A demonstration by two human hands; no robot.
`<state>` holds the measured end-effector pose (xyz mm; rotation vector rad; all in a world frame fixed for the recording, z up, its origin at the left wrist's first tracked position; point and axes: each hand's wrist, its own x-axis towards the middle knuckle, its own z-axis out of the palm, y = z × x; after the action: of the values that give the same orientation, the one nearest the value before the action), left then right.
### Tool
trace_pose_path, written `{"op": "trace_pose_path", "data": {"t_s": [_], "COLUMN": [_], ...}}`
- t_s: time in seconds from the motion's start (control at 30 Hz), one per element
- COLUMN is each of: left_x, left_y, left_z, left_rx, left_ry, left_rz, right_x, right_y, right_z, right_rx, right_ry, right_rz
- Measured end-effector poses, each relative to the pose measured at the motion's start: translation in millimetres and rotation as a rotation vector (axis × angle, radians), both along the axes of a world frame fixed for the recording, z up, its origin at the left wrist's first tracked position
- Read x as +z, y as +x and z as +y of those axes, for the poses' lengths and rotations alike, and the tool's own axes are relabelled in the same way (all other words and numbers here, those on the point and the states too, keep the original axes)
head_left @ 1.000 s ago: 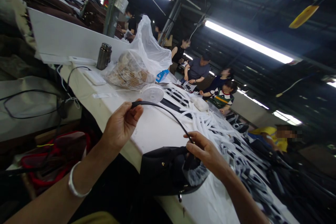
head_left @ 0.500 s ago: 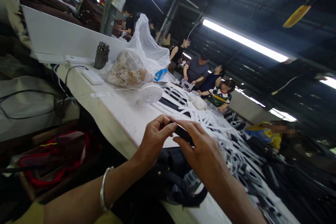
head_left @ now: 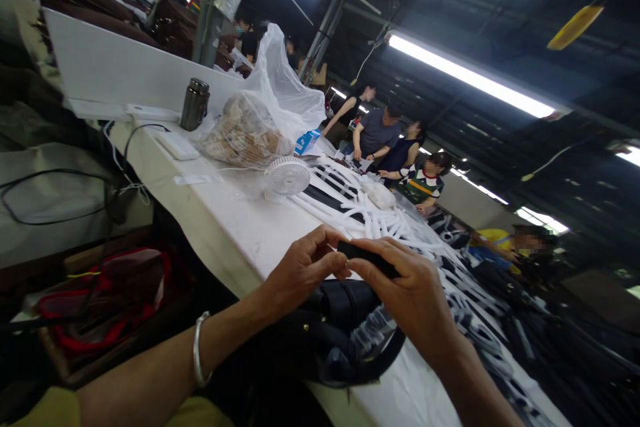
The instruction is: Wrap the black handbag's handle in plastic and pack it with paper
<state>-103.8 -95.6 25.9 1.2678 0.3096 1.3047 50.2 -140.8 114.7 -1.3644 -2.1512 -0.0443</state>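
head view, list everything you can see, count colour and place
strap: one, black, pinched between both hands
bag: one, black, at the table's near edge, under the hands
table: one, white, running away from the camera
fan: one, white, on the table
plastic bag: one, clear with tan contents, behind the fan
flask: one, grey metal, far left of the table
strap pile: many, white and black, spread along the table
red bag: one, below the table, left
people: several, at the far end
tube lights: several, white, overhead
bracelet: one, silver, left wrist
left hand: pinches the strap
right hand: pinches the strap
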Motion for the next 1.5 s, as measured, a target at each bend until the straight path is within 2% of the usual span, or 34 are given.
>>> {"op": "trace_pose_path", "data": {"t_s": [0.13,0.2,0.47,0.83,0.9,1.07,1.17,1.27,1.33,1.5], "left_x": [-7.1,-9.0,-7.3,1.7,3.6,0.1,-8.2,-17.7,-22.8,-33.7], "left_y": [-6.9,-6.6,1.8,3.0,5.2,9.0,9.9,11.7,12.0,9.9], "left_z": [1.1,1.5,-2.2,-6.6,-8.5,-10.0,-13.7,-21.6,-28.4,-44.8], "left_rx": [0.247,0.297,0.186,0.296,0.289,0.160,0.196,0.264,0.248,0.140], "left_ry": [0.145,0.173,0.044,0.171,0.160,0.068,0.162,0.327,0.453,0.692], "left_rz": [0.180,0.207,0.097,0.138,0.129,0.143,0.323,0.575,0.682,0.785], "right_x": [-4.1,-5.5,-6.6,-1.9,-0.6,-4.7,-6.9,-5.0,-2.9,1.4], "right_y": [8.0,9.7,8.0,1.2,0.4,4.2,10.7,18.5,23.7,34.9], "right_z": [2.9,2.9,1.3,-5.5,-7.3,-9.5,-9.2,-8.0,-7.0,-2.6], "right_rx": [0.011,0.016,0.035,-0.099,-0.101,-0.066,-0.091,-0.139,-0.179,-0.265], "right_ry": [-0.062,-0.086,-0.075,-0.216,-0.187,-0.041,0.005,0.069,0.105,0.145], "right_rz": [0.065,0.089,0.162,0.238,0.220,0.134,0.112,0.144,0.195,0.367]}}
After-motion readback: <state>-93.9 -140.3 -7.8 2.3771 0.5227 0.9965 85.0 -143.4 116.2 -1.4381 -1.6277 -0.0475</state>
